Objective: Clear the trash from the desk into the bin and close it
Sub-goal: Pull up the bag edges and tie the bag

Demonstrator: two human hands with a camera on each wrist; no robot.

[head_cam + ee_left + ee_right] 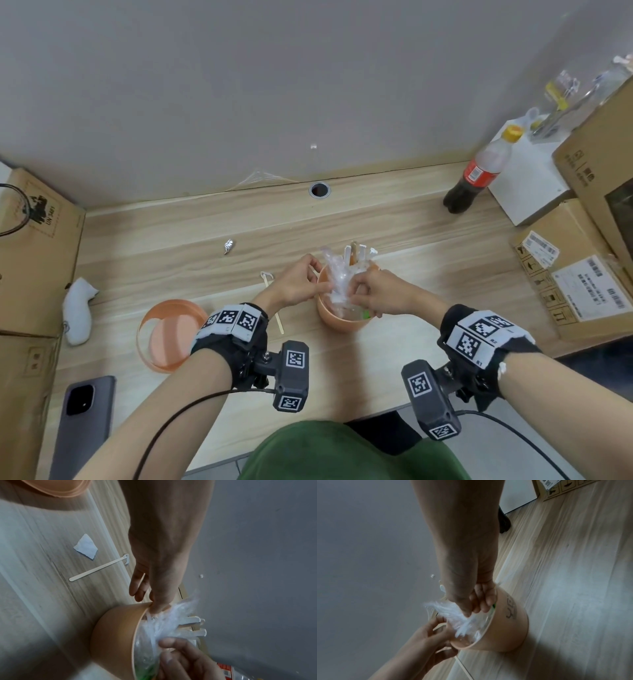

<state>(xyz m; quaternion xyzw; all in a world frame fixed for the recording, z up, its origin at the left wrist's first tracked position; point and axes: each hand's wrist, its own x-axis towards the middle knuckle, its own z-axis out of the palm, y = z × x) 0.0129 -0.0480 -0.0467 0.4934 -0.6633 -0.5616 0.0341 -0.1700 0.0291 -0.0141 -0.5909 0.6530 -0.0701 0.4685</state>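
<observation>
A small orange bin (337, 318) stands open on the wooden desk. Crumpled clear plastic wrap (337, 277) and a few flat sticks (354, 253) poke out of its top. My left hand (323, 287) pinches the plastic at the bin's left rim (113, 635). My right hand (356, 296) pinches the same plastic from the right, fingers curled over the opening (471, 609). The bin's orange lid (168, 334) lies to the left. On the desk lie a wooden stick (274, 301) and a crumpled foil scrap (228, 246).
A cola bottle (476, 174) and a white box (527, 178) stand at the back right, with cardboard boxes (575, 270) beside them. Another cardboard box (34, 246), a white object (78, 310) and a phone (85, 421) lie at the left. A cable hole (320, 190) sits near the wall.
</observation>
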